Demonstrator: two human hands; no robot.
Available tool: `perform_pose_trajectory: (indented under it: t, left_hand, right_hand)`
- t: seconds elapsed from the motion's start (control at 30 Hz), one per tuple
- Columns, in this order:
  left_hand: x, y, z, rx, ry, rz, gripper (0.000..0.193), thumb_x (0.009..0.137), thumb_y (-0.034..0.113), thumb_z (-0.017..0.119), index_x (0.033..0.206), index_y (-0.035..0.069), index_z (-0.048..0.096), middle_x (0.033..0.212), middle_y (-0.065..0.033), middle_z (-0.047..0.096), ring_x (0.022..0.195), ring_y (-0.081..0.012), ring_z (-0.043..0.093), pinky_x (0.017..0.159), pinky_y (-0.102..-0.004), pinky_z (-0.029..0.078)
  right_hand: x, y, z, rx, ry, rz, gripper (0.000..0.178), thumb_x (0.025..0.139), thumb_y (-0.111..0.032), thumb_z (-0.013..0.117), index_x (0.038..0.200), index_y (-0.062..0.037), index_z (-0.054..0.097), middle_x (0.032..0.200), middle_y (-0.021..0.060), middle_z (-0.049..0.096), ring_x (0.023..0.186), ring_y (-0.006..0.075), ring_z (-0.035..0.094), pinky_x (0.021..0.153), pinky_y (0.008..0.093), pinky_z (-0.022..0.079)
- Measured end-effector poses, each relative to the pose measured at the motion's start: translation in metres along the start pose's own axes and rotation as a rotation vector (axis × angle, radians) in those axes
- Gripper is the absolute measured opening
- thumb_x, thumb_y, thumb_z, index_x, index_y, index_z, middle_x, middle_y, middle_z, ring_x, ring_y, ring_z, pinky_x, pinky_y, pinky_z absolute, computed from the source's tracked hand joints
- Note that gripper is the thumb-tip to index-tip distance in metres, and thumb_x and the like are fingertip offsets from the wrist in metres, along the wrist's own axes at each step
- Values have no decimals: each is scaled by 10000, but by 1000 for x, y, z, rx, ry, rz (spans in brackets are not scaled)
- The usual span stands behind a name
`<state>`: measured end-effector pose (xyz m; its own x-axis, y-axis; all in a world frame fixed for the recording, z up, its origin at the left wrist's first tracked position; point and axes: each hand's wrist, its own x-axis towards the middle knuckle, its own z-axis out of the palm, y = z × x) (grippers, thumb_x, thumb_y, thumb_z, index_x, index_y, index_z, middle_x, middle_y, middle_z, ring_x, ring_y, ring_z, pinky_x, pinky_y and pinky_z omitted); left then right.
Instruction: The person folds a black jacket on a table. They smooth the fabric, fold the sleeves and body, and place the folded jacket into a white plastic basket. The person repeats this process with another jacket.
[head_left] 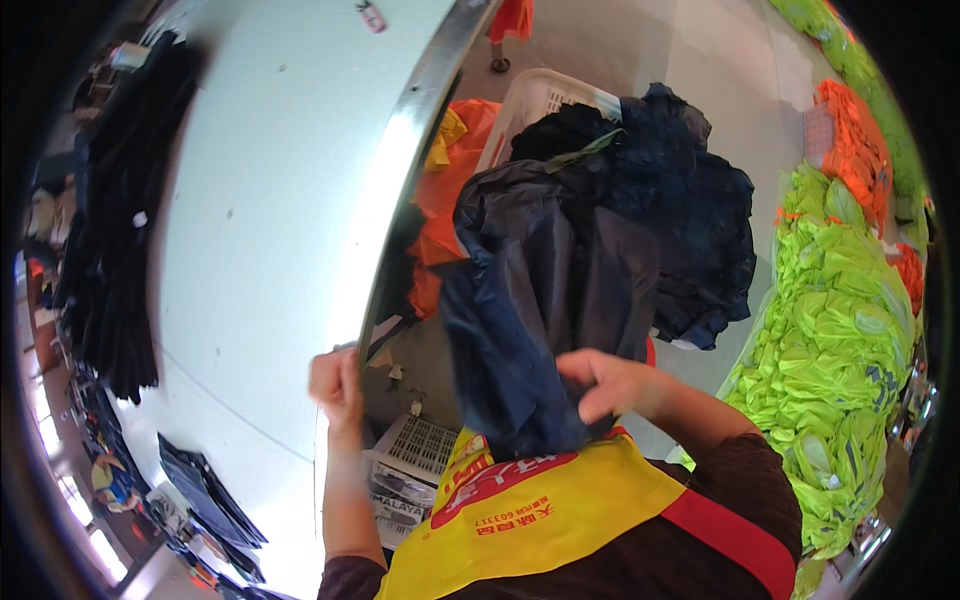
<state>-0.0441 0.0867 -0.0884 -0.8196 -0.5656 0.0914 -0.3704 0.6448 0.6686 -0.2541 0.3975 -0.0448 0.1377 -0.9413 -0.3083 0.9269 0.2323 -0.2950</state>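
A dark navy garment (530, 330) with a greyish lining is draped in front of me, its lower end against my yellow apron (560, 510). My right hand (612, 385) is at the garment's right side, fingers curled onto the cloth and thumb bent. Close by the table's metal edge, my left hand (337, 388) is closed in a fist. A small dark bit shows at its top, too little to name. Beyond the draped garment lies a heap of more dark navy clothing (690, 220), partly over a white plastic basket (525, 100).
A long white table (270, 200) runs along my left, with dark garments (125, 220) stacked on its far side and folded dark pieces (205, 490) nearer. Orange cloth (440, 220) lies beside its edge. A white crate (420, 445) sits low by my apron. Lime-yellow garments (830, 350) pile up at right.
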Motion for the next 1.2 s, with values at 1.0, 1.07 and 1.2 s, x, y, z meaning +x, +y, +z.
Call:
perform_pose_trajectory:
  t: [1.0,1.07,1.2]
  left_hand:
    - [-361,55,-297,-463,851,197,999,591,282,797,1390,-27,284,1320,-163,444,1154,-282,501,993,-392,390]
    - [-363,36,-310,-528,951,52,1027,592,303,802,1398,-34,262,1329,-168,433,1145,-293,507,984,-406,403]
    - [-399,25,-332,-255,551,-143,945,510,240,861,1298,-58,434,1251,-134,510,1156,-221,490,1000,-325,353]
  right_hand:
    - [106,218,109,-577,-35,476,828,834,-674,452,1389,-65,374,1352,93,463,1184,198,475,1022,318,339]
    - [80,204,124,-593,-326,317,827,705,-438,772,1323,-5,436,1280,113,518,1155,183,488,1014,319,362]
    - [52,122,228,-1355,146,285,591,669,-162,789,1166,45,546,1087,82,623,996,149,558,897,290,435]
